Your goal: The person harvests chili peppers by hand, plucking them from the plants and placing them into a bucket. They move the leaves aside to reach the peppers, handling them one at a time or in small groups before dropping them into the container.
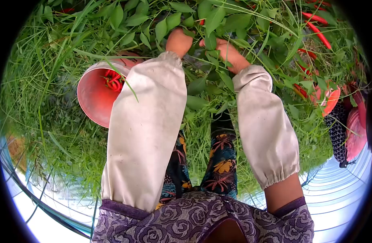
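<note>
My left hand (179, 42) reaches in among the leaves of a chili pepper plant (214, 20), its fingers hidden by foliage. Close by on the right, my right hand (231, 56) has its fingers curled together behind a hanging leaf. What those fingers hold, if anything, is covered. A small red chili tip (201, 22) shows between the leaves above the hands. Left of my left forearm, a tilted bucket (96, 107) lies in the grass, with red chilies (113, 81) inside. Pale sleeve covers wrap both forearms.
More ripe chilies (318, 35) hang at the upper right. Another person's dark patterned sleeve or leg (336, 131) shows at the far right, near an orange-red container (331, 100). Tall grass (52, 93) surrounds the plants. My patterned trouser legs (221, 162) are below.
</note>
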`<state>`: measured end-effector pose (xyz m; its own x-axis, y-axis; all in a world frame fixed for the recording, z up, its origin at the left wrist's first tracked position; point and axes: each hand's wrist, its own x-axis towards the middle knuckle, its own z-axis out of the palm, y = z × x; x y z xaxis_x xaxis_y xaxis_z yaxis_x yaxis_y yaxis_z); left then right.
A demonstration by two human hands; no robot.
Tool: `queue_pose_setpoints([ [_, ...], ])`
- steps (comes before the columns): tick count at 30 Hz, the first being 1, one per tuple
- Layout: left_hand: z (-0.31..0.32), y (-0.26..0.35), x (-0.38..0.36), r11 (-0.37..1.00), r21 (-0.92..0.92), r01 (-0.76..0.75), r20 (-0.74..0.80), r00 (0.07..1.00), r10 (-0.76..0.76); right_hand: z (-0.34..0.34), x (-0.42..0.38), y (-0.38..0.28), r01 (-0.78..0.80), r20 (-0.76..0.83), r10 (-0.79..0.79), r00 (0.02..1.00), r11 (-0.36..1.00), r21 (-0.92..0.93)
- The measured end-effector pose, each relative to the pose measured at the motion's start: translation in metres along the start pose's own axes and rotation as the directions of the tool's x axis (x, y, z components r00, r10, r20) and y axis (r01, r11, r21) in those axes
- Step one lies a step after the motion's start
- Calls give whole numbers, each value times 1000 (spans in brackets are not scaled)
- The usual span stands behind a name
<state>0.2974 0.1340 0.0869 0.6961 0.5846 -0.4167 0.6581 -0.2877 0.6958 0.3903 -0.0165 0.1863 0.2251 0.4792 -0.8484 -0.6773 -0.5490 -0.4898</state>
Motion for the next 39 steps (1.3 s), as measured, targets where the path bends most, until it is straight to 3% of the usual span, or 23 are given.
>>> queue_pose_setpoints([
  [1,-5,5,-2,1000,2,-1,1,1000,1,2,7,10,1,0,-1,1000,1000,2],
  [3,-34,33,-17,978,203,40,14,999,-44,4,24,32,298,-128,-373,919,869,-394],
  [4,-55,55,-31,983,182,29,30,999,-35,7,17,32,359,-91,-469,878,773,-524],
  [5,-62,59,-39,982,187,18,31,999,-24,13,9,33,364,-96,-477,874,773,-519],
  [7,-70,59,-47,970,167,178,123,972,-199,31,-5,36,189,-164,-522,837,557,-809],
  [8,-68,51,-51,980,153,129,128,980,-149,36,-4,36,47,-206,-423,883,515,-856],
  [9,-65,43,-57,980,156,122,130,981,-143,40,-4,35,47,-210,-426,880,519,-854],
  [11,-64,35,-73,971,-181,156,88,986,-142,49,-5,30,10,-230,-441,868,477,-879],
  [12,-67,35,-80,859,-411,305,155,952,-264,52,-8,24,-14,-216,-360,908,487,-873],
  [13,-71,36,-87,862,-408,302,161,953,-257,57,-10,28,-19,-224,-361,905,493,-870],
  [15,-80,35,-95,577,-678,456,164,859,-485,62,-13,36,90,-191,-434,880,548,-831],
  [16,-82,25,-99,513,-687,514,227,823,-521,64,-21,29,75,-181,-388,904,560,-825],
  [19,-84,13,-110,420,-760,497,210,798,-564,58,-28,43,197,-198,-499,844,631,-750],
  [21,-89,10,-120,433,-765,476,158,791,-591,50,-33,52,237,-193,-536,822,629,-740],
  [23,-104,4,-126,257,-915,311,96,787,-610,41,-35,61,291,-128,-571,811,583,-759],
  [25,-114,5,-128,266,-930,253,62,823,-565,39,-33,66,276,-118,-606,787,516,-811],
  [27,-123,15,-122,374,-918,132,-27,920,-391,47,-34,67,84,-94,-465,880,349,-933],
  [29,-127,54,-96,527,-793,305,110,923,-368,59,-28,75,95,-72,-444,893,342,-935],
  [31,-114,92,-60,682,-662,311,175,949,-262,72,-33,75,91,-70,-452,889,326,-941],
  [33,-100,103,-30,739,-574,354,253,934,-251,77,-37,68,81,-79,-428,901,345,-935],
  [35,-83,102,-22,977,-212,31,301,953,35,75,-39,73,143,-106,-493,863,441,-886],
  [37,-70,96,-36,1000,0,-23,256,966,22,68,-43,75,148,-119,-467,876,495,-856],
  [39,-50,74,-52,992,-113,54,198,980,-30,60,-51,75,148,-138,-440,887,554,-819],
])
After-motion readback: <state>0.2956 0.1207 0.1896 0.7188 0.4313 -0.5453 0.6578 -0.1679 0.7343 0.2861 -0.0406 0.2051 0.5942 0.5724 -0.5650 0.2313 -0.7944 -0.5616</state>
